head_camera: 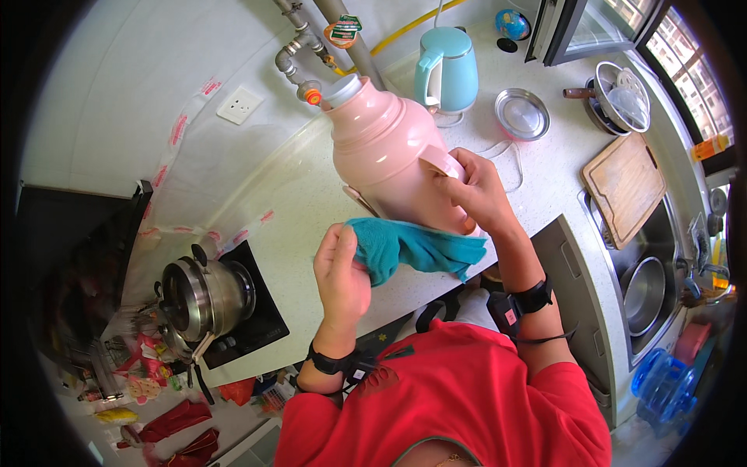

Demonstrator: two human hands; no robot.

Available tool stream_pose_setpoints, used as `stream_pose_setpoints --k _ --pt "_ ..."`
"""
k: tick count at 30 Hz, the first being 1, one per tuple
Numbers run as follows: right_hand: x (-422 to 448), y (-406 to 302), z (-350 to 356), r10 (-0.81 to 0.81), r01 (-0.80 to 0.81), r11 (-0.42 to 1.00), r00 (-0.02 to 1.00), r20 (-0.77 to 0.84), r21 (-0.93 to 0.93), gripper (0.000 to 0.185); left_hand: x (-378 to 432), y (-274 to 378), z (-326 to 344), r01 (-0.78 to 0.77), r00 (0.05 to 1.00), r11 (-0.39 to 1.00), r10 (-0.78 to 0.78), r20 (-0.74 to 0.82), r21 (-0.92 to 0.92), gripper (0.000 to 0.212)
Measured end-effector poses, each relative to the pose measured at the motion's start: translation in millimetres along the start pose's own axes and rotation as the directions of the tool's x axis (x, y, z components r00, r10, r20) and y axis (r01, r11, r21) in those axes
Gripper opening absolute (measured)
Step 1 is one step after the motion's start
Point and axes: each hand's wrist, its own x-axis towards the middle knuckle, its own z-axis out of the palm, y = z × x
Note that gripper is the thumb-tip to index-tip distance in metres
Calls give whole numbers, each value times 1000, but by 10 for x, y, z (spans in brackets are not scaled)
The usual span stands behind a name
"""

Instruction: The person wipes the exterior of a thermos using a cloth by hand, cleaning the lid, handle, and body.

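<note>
A pink thermos flask [388,154] with a white lid [342,89] is tilted over the counter, its top leaning away to the left. My right hand [478,190] grips it by the side handle [442,161]. In my left hand [341,274] a teal cloth [408,248] is pinched at one end. The cloth stretches to the right across the flask's lower end and hides part of its base. Whether the flask's base rests on the counter cannot be told.
Behind the flask stand a light-blue electric kettle [448,70] and a round steel dish [522,114]. A steel pot [204,292] sits on the black cooktop [257,327] at left. On the right, a wooden cutting board [627,187] lies partly over the sink [665,233]. Gas pipes [300,41] run along the wall.
</note>
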Motion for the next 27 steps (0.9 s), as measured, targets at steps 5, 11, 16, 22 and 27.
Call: stream_pose_setpoints --k 5,11,16,22,27 --pt "9 -15 -53 -45 41 996 997 56 74 26 35 -234 109 -446 886 636 414 210 630 20" --pt "-52 -83 -22 -9 -9 977 996 85 211 28 321 -493 198 -479 594 -391 515 618 786 20" --pt "-55 -30 12 -115 115 986 993 -11 119 31 440 -459 304 -444 585 -521 448 676 729 18" --pt "-15 -79 100 -150 155 985 987 -54 83 20 476 -465 197 -463 601 -539 393 696 704 16" --pt "37 -107 124 -385 386 920 923 22 -64 19 424 -549 7 -480 562 -521 435 704 706 18"
